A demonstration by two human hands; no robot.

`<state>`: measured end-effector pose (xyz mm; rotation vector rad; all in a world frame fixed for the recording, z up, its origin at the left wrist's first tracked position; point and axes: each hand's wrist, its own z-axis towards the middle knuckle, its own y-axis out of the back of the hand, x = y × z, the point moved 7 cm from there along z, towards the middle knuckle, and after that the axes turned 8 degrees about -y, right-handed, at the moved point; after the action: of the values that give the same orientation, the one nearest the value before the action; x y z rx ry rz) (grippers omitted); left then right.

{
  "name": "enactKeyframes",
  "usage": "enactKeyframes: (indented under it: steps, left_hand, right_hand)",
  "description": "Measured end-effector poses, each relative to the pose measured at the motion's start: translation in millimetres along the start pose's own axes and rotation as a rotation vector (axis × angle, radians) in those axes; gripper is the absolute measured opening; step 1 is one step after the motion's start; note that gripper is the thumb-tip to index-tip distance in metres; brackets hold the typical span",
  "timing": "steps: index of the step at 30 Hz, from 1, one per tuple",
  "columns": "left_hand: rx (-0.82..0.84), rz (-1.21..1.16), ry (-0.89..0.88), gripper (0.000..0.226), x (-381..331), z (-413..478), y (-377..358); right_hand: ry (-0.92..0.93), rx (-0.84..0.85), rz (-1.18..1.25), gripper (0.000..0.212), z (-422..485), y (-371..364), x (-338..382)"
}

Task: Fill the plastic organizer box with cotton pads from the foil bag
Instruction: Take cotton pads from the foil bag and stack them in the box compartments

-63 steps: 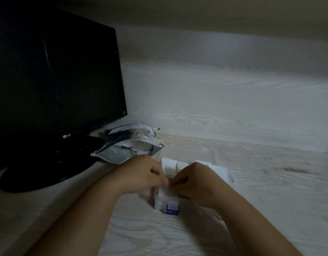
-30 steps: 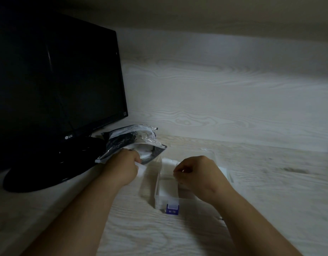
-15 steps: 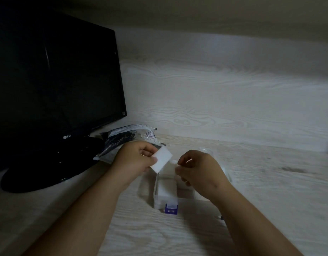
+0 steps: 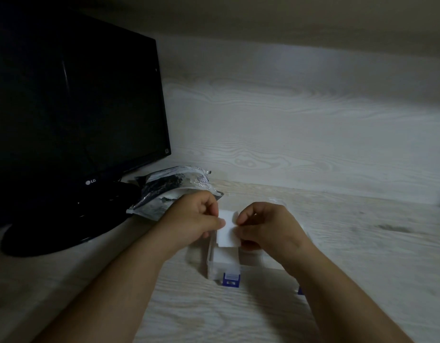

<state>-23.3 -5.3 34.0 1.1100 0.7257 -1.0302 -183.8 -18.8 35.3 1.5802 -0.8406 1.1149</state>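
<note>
Pale desk [image 4: 362,243]: monitor [image 4: 65,120], foil bag [image 4: 164,191], box [image 4: 214,273]

It looked like a home desk nook: a dark monitor [image 4: 73,105] stood far left on a pale woodgrain desktop [image 4: 350,243].

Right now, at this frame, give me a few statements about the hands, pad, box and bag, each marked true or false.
1. The left hand and the right hand both pinch one white cotton pad over the organizer box. True.
2. The foil bag lies on the right side of the organizer box. False: it lies to the left, by the monitor base.
3. A blue latch on the organizer box faces the person. True.
4. The monitor screen is lit. False: it is dark.
5. The left hand reaches into the foil bag. False: it is outside the bag, holding the cotton pad.
</note>
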Motion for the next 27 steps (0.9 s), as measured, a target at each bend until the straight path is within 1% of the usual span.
enactKeyframes:
  steps: [2, 6, 10, 14, 17, 20, 22, 25, 27]
  left_hand:
    - [0.028, 0.043, -0.026, 0.026, 1.0, 0.0, 0.3]
    - [0.123, 0.142, -0.041, 0.018, 2.3, -3.3, -3.0]
    - [0.161, 0.252, -0.041, 0.018, 2.8, -4.5, -6.7]
    - [0.176, 0.339, -0.037, 0.021, 3.3, -4.8, -10.4]
    - [0.198, 0.359, -0.032, 0.02, 2.1, -6.0, -13.6]
    - [0.183, 0.424, -0.036, 0.021, 2.2, -5.9, -11.8]
    - [0.193, 0.453, -0.027, 0.02, 4.8, -5.9, -10.8]
    - [0.252, 0.514, 0.0, 0.013, 7.5, -8.9, -11.9]
    - [0.285, 0.539, 0.007, 0.011, 6.0, -11.2, -13.9]
  right_hand:
    - [-0.025, 0.021, -0.033, 0.013, -0.6, -1.1, -1.4]
    - [-0.06, 0.034, -0.149, 0.015, -1.0, -4.2, -4.5]
    - [-0.091, 0.076, -0.245, 0.008, -4.7, -7.6, -6.8]
    - [-0.089, 0.087, -0.298, 0.011, -7.9, -11.0, -5.4]
    - [-0.085, 0.081, -0.314, 0.013, -6.5, -10.7, -6.1]
    - [-0.08, 0.098, -0.342, 0.015, -6.8, -12.3, -6.6]
    - [-0.065, 0.093, -0.405, 0.016, -6.7, -13.4, -6.4]
    - [-0.025, 0.065, -0.545, 0.014, -4.7, -13.6, -5.2]
    - [-0.009, 0.04, -0.601, 0.016, -3.5, -12.3, -4.9]
